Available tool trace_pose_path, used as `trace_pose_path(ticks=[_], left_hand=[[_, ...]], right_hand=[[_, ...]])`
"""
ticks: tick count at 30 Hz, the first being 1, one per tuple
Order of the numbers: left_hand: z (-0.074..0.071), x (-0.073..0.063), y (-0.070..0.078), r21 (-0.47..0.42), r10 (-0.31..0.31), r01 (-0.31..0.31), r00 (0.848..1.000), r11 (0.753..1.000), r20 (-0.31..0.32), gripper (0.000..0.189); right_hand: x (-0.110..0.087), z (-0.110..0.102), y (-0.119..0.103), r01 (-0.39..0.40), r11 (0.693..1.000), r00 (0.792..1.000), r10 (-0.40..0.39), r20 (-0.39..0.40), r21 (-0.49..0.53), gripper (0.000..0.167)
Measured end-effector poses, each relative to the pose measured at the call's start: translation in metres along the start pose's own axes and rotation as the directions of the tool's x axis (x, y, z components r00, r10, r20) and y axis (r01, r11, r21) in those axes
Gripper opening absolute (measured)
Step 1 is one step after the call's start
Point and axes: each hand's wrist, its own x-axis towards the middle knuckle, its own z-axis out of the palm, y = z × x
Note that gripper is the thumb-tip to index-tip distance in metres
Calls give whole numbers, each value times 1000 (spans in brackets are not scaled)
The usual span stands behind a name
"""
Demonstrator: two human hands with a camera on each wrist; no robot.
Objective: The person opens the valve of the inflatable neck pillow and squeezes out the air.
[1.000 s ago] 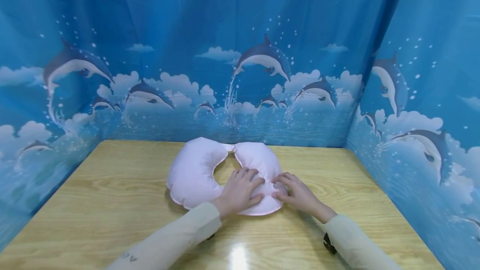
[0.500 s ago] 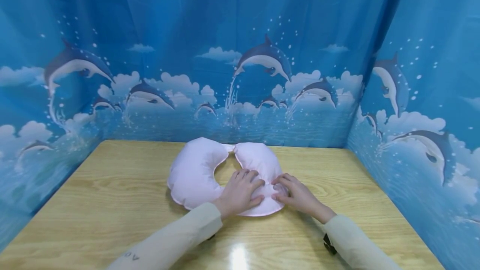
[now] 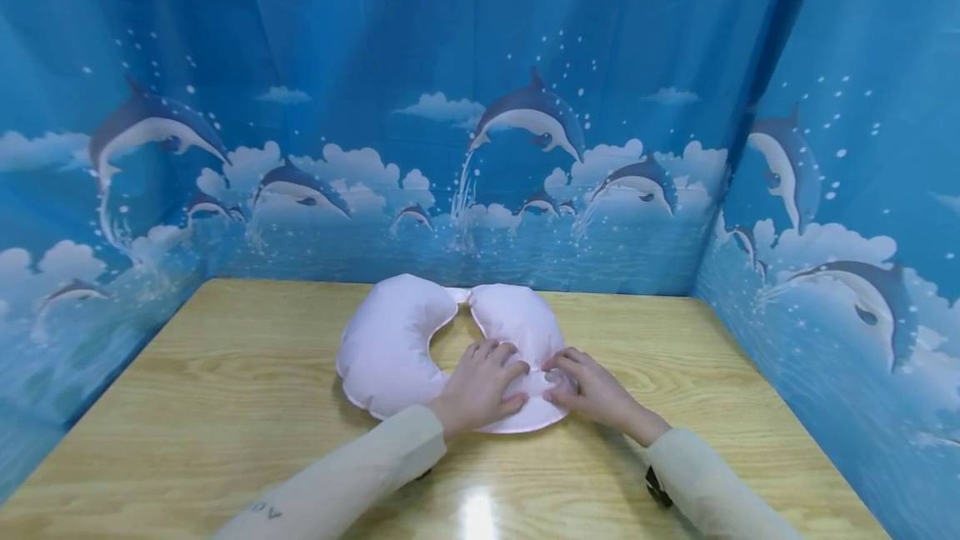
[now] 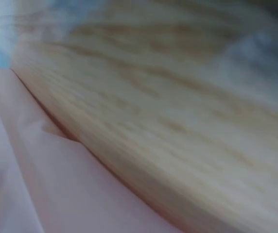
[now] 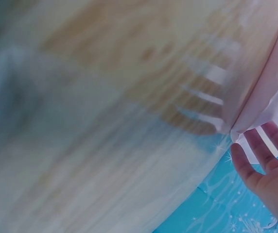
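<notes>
A pale pink U-shaped neck pillow (image 3: 393,348) lies puffed up on the wooden table, its two ends pointing away from me and joined by a short strap (image 3: 459,295). My left hand (image 3: 480,382) lies over its right half, fingers and thumb bent into the fabric. At the pillow's right edge, my right hand (image 3: 592,386) pinches the fabric between thumb and fingers. The cloth puckers between the two hands, and a greyish see-through patch (image 3: 558,377) shows under the right fingers. The left wrist view catches only the pillow's side (image 4: 71,184); the right wrist view shows right fingers (image 5: 260,148) by its edge.
The wood-grained table (image 3: 225,407) extends around the pillow on all sides. Blue curtains (image 3: 360,107) printed with dolphins hang behind it and along both sides. A dark band (image 3: 658,487) sits under the right sleeve.
Almost nothing differs. Both hands stay in place on the pillow, while the whole scene shifts very slightly in the head view.
</notes>
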Motion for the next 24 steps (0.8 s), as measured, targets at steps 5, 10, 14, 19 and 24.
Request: trace_pose_path(ticks=[5, 10, 14, 19, 24], left_hand=[[2, 0, -1, 5, 1, -1, 1000, 1000, 9, 39], [2, 0, -1, -5, -3, 3, 1000, 1000, 19, 39], [1, 0, 0, -9, -1, 1, 1000, 1000, 20, 38], [1, 0, 0, 6, 2, -2, 1000, 1000, 3, 37], [3, 1, 0, 15, 4, -5, 1000, 1000, 9, 37]], right_hand=[[1, 0, 0, 1, 1000, 1000, -1, 7, -10, 30], [2, 1, 0, 2, 1000, 1000, -1, 17, -24, 28], [2, 1, -1, 2, 1000, 1000, -1, 29, -27, 26], [3, 2, -3, -2, 999, 999, 4, 45, -33, 26], [3, 3, -2, -8, 999, 998, 10, 58, -38, 26]])
